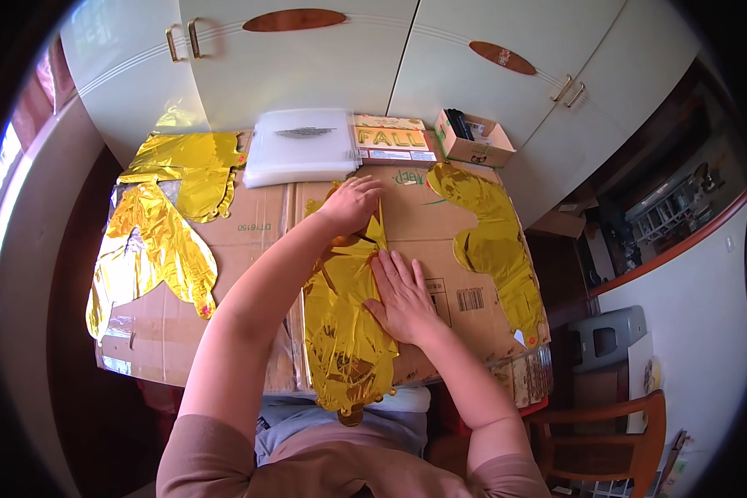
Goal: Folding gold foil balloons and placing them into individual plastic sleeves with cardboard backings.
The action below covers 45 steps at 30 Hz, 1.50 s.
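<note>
A flat gold foil balloon [353,332] lies lengthwise in front of me, its near end hanging over the edge of the cardboard [261,365]. At its far end, my left hand [353,206] is closed on the foil, which runs in a narrow fold up to the fingers. My right hand [402,295] lies flat with fingers spread, pressing on the balloon's right edge and the cardboard beside it. Part of the far end is hidden under my left hand and forearm.
More gold foil balloons lie on the left [153,249], at the back left [183,166] and on the right [494,249]. A stack of clear plastic bags [299,153], flat printed boxes [394,141] and an open small box [485,145] stand along the back. A wooden chair [598,415] is at lower right.
</note>
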Motion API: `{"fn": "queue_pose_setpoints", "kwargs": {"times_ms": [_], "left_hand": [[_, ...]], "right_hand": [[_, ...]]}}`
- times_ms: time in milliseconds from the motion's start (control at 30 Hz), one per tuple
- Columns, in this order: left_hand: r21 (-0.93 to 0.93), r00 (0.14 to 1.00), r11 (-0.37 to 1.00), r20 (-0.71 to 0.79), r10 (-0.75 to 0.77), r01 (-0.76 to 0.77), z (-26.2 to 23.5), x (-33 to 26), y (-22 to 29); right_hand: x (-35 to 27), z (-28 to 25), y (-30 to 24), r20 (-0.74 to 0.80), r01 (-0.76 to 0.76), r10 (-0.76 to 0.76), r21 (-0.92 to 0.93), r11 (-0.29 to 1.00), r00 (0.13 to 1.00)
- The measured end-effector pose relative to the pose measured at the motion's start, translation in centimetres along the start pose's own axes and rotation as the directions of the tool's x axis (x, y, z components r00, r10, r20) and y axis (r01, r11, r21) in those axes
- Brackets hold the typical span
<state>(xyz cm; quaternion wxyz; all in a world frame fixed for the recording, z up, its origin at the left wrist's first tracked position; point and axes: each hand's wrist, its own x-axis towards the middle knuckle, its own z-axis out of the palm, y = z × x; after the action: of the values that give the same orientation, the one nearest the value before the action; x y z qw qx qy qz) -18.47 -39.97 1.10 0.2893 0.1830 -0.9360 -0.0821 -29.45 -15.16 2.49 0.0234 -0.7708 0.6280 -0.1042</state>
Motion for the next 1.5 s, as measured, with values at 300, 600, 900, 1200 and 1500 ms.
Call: {"fn": "queue_pose_setpoints", "kwargs": {"times_ms": [300, 600, 900, 1200, 1500], "left_hand": [[-0.059, 0.986, 0.992, 0.123, 0.114, -0.107, -3.1, -5.0, 7.2], [-0.096, 0.98, 0.992, 0.177, 0.095, -0.079, -3.4, -6.1, 7.7], [-0.139, 0.993, 0.988, 0.083, 0.085, -0.073, -2.4, -7.0, 7.6], [-0.155, 0.992, 0.987, 0.114, 0.054, -0.036, -2.3, -7.1, 7.7], [-0.142, 0.991, 0.989, 0.122, 0.06, -0.043, -2.2, -7.1, 7.7]], "right_hand": [[-0.2, 0.8, 0.6, 0.025, -0.019, 0.02, -0.022, 1.0, 1.0], [-0.1, 0.8, 0.5, 0.047, -0.017, 0.018, -0.018, 1.0, 0.999], [-0.3, -0.1, 0.3, 0.093, -0.013, 0.015, -0.02, 1.0, 0.996], [-6.9, -1.5, -1.9, 0.148, 0.038, -0.031, -0.043, 0.998, 0.989], [-8.2, -3.8, -3.0, 0.139, 0.02, -0.027, 0.057, 0.998, 0.99]]}}
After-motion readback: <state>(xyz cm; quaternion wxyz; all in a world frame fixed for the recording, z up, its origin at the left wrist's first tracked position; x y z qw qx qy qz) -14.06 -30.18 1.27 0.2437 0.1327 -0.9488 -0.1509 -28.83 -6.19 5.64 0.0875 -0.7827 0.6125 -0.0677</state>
